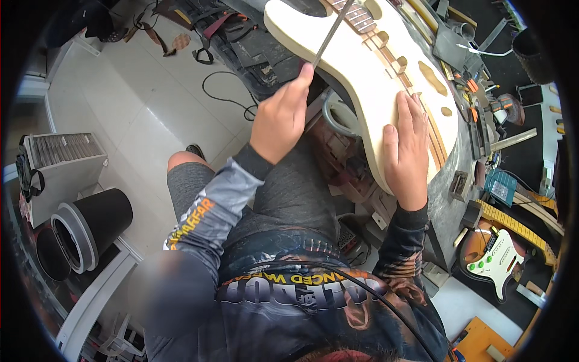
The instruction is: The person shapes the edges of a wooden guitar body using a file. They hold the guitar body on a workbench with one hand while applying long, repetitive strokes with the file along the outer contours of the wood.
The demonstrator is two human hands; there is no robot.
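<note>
A pale, unfinished wooden electric guitar body (356, 66) lies at the upper right, with routed cavities and a darker striped strip of wood running along its middle. My left hand (281, 114) is closed around the near end of a long, thin metal file (332, 37), which slants up across the body's left horn and edge. Its far end leaves the picture at the top. My right hand (408, 151) lies flat on the lower part of the guitar body, fingers stretched out along the striped strip. Part of the fretted neck (360, 19) shows at the top.
The grey workbench (447, 223) bears hand tools along its right side. A second guitar with a white pickguard (502, 259) lies at the lower right. On the tiled floor at left are a black bin (99, 226) and a white cabinet (54, 175); a black cable (226, 99) trails nearby.
</note>
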